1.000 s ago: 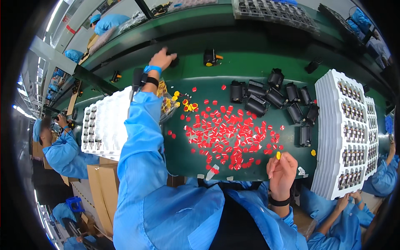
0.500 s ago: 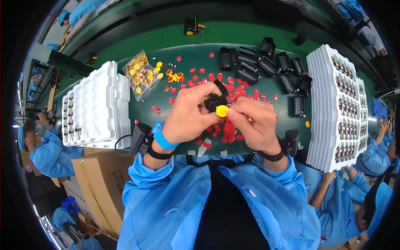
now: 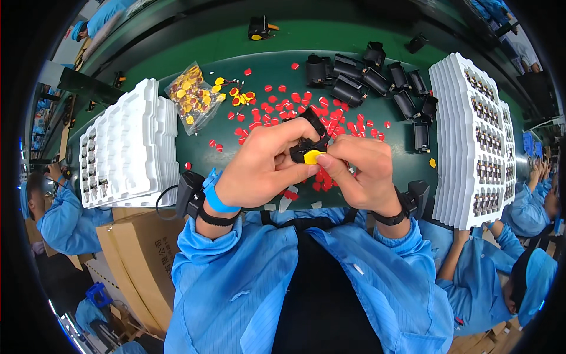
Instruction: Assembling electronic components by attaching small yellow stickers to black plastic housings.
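OK, L-grip [image 3: 263, 160] holds 1 blk pc. [image 3: 317, 125], R-grip [image 3: 364, 172] 1 yel. disc [image 3: 311, 157].

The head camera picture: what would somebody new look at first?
Probably the bright red discs scattered across the middle of the green table. Over them, the left hand holds a black part, while the right hand touches a yellow disc against it. White trays are stacked at the left, with more at the right.
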A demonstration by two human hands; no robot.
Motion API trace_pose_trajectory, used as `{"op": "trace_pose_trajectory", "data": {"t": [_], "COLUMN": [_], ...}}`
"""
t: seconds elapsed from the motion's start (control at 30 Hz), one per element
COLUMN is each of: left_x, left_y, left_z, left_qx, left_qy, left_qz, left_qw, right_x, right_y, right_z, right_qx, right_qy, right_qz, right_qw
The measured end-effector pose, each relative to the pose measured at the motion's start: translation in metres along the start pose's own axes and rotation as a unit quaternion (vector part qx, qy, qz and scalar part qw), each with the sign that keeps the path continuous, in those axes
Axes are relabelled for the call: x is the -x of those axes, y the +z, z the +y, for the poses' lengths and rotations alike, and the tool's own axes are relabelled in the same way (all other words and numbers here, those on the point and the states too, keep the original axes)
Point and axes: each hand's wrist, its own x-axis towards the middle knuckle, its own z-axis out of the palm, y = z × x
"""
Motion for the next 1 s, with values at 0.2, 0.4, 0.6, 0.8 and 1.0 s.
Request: {"op": "trace_pose_trajectory", "data": {"t": [0.2,0.4,0.6,0.8,1.0], "left_x": [0.009,0.023,0.043,0.071,0.162], "left_y": [0.002,0.020,0.031,0.019,-0.122], "left_z": [0.002,0.002,-0.025,-0.034,0.019], "left_qx": [-0.030,-0.042,-0.104,-0.320,-0.428], "left_qy": [0.035,0.034,0.061,0.148,0.020], "left_qz": [-0.019,0.029,0.039,0.164,0.498], "left_qw": [0.999,0.998,0.992,0.921,0.754], "right_x": [0.000,0.026,0.043,0.033,0.027], "right_y": [0.008,0.012,0.019,-0.004,-0.005], "right_z": [0.005,0.017,0.020,0.032,0.031], "right_qx": [-0.047,-0.149,-0.247,0.124,0.186], "right_qy": [0.023,0.032,0.105,0.065,0.109], "right_qz": [0.084,0.015,-0.038,-0.128,-0.185], "right_qw": [0.995,0.988,0.963,0.982,0.959]}}
